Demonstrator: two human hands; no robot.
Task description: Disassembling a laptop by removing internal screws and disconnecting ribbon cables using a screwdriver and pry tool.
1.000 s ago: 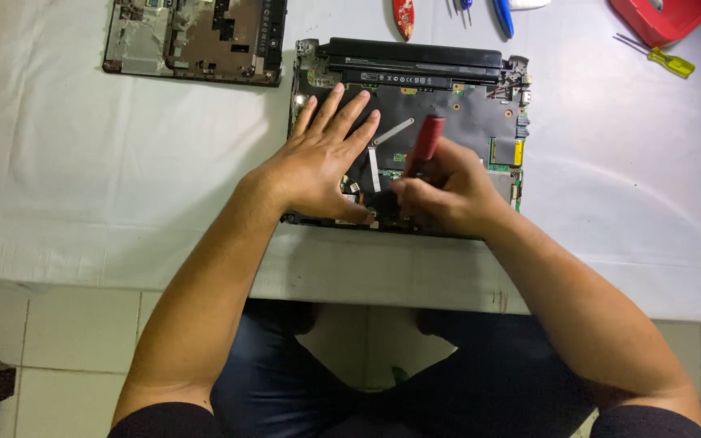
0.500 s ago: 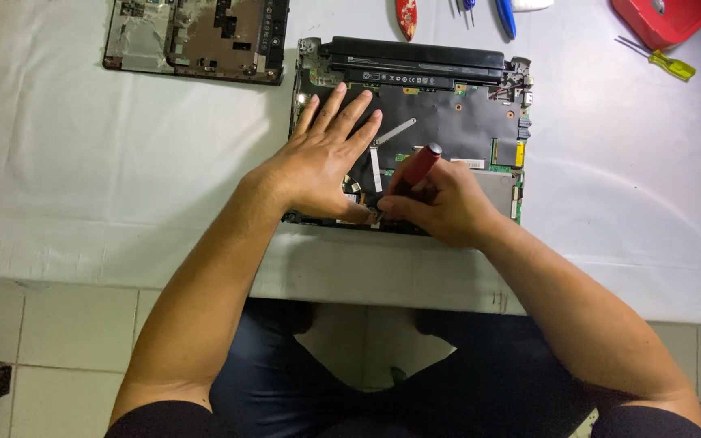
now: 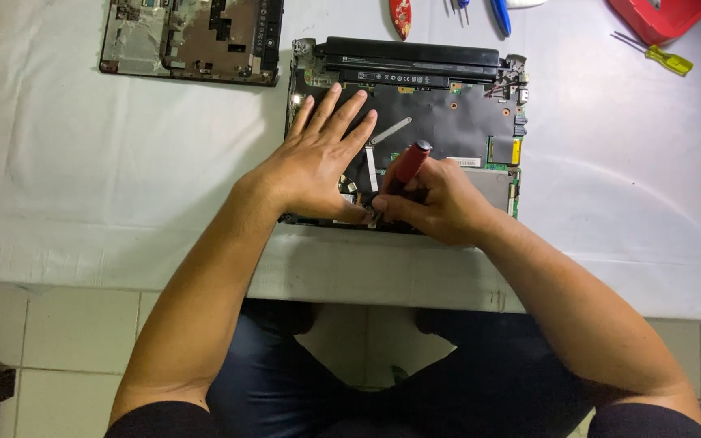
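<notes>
From my seat I see the opened black laptop base with its exposed dark circuit board [image 3: 448, 122] lying on the white cloth-covered table [image 3: 83, 178], close to the near edge and roughly centred in the head view. My left hand [image 3: 318, 158] lies flat on the left part of the board, fingers spread and straight, palm down, gripping nothing, simply pressing on the surface. My right hand [image 3: 440, 199] is clenched around the red-handled screwdriver [image 3: 410, 164]; the fingers curl tight about the lower part of the handle while its rounded dark end sticks up and away from me at a tilt. The tip goes down at the front edge of the board, just beside the left thumb, but the fingers hide the exact spot it meets. Two pale flat ribbon strips [image 3: 383, 138] show on the board between the hands. Along the far edge of the base sits a long black battery bar [image 3: 411, 58]. Well apart, at the upper left, rests a separated grey-brown laptop cover panel [image 3: 192, 36]. At the far right lies a small yellow-handled screwdriver [image 3: 663, 57], near a red plastic tray [image 3: 659, 15] cut off by the frame.
</notes>
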